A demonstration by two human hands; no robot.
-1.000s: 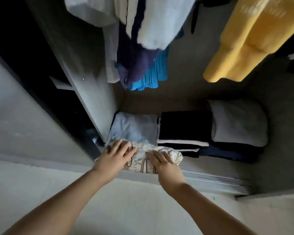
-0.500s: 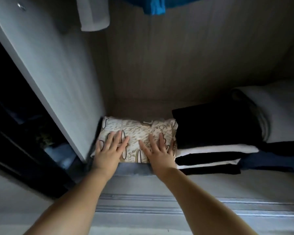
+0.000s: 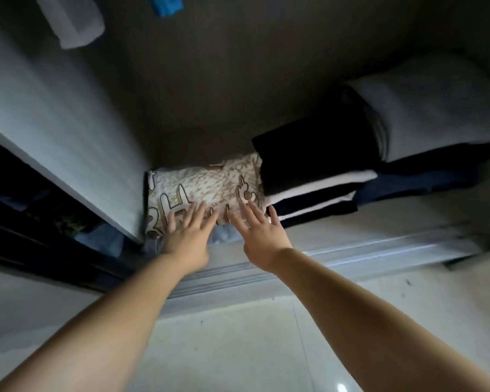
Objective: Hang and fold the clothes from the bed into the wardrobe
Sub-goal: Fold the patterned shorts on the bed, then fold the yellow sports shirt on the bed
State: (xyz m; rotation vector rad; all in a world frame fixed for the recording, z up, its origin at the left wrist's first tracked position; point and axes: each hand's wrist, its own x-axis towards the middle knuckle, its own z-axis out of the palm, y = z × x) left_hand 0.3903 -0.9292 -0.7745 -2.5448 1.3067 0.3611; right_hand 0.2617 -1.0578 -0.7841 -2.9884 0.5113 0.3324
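Note:
A folded cream garment with a brown print [image 3: 204, 185] lies on the wardrobe floor at the left, on top of a light blue folded piece [image 3: 224, 233]. My left hand [image 3: 188, 236] reaches to its front edge with straight, spread fingers whose tips touch the fabric. My right hand [image 3: 262, 236] is beside it, fingers also straight and spread, tips at the garment's front right corner. Neither hand grips anything.
A stack of black and white folded clothes [image 3: 314, 176] sits right of the printed garment, then a grey folded bundle [image 3: 433, 108] on dark blue cloth. The wardrobe's side panel [image 3: 57, 131] stands left. A sliding-door rail [image 3: 323, 258] runs along the front. Hanging white and blue clothes show above.
The printed garment went from the front edge onto the blue pile deeper inside. Both hands have slid back from its top to its front edge, fingers lifting.

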